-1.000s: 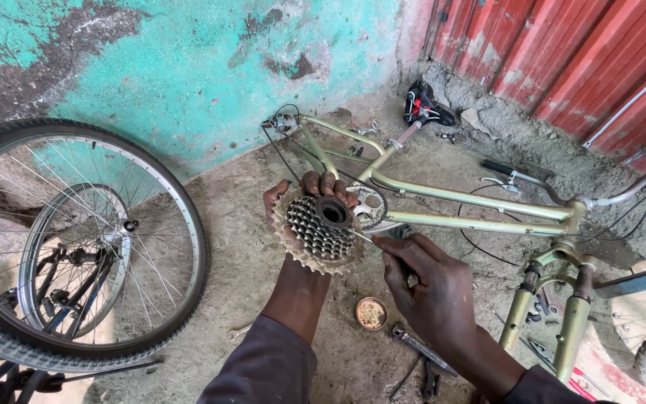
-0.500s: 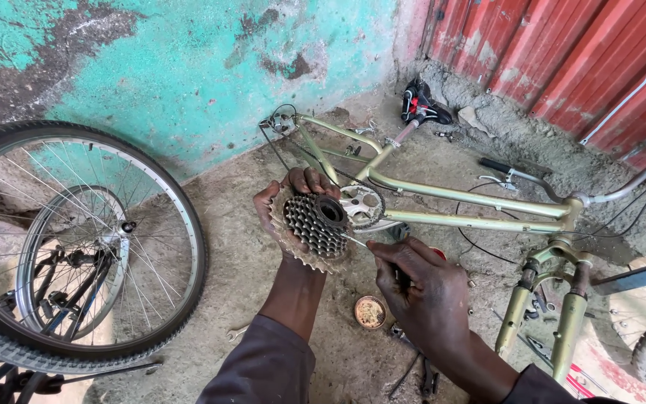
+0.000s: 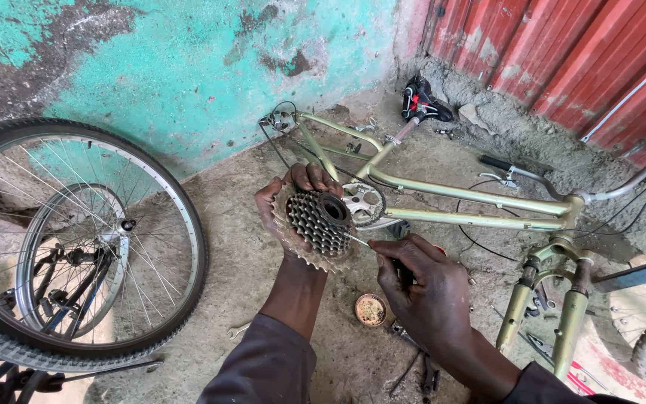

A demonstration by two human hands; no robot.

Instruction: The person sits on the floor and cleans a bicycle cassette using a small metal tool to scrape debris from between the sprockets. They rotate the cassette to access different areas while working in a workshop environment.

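Head view: left hand [image 3: 282,206] cradles rusty, stepped sprocket cluster [image 3: 321,224]

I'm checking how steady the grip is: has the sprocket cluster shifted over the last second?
No. The sprocket cluster in the left hand sits in the same spot beside the bike frame's chainring, with no clear shift either way.

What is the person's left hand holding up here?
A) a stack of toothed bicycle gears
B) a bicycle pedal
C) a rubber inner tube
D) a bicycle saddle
A: the left hand cups a stack of toothed gears, while the right hand puts a thin tool against it, above the bicycle frame lying on the ground.
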